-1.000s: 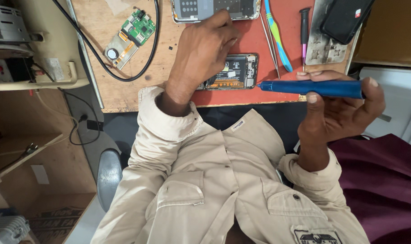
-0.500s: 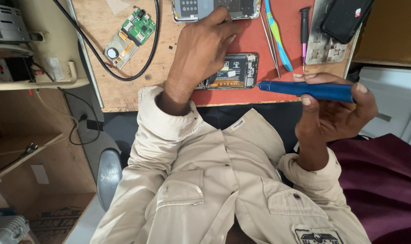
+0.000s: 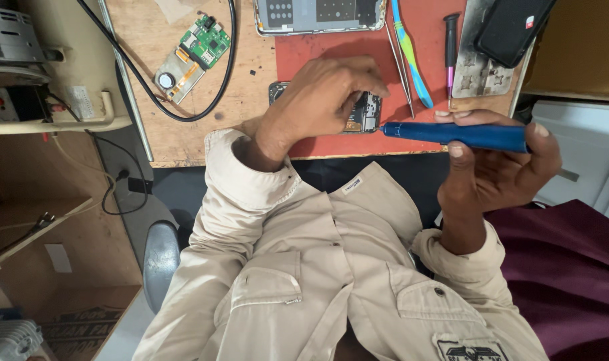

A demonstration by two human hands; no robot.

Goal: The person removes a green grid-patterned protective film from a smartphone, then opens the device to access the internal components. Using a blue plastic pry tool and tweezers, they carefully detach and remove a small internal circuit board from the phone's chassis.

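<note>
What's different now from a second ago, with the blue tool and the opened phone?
The right hand has brought the blue screwdriver down and leftward, so its tip now almost meets the opened phone. Nothing was picked up or released. The left hand stays pressed on the phone; the tweezers and green circuit board lie as before.

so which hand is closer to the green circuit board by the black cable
Left. The left hand rests on the opened phone on the red mat, a short way right of the green circuit board. The right hand holds the blue screwdriver much farther off, at the bench's right edge.
</note>
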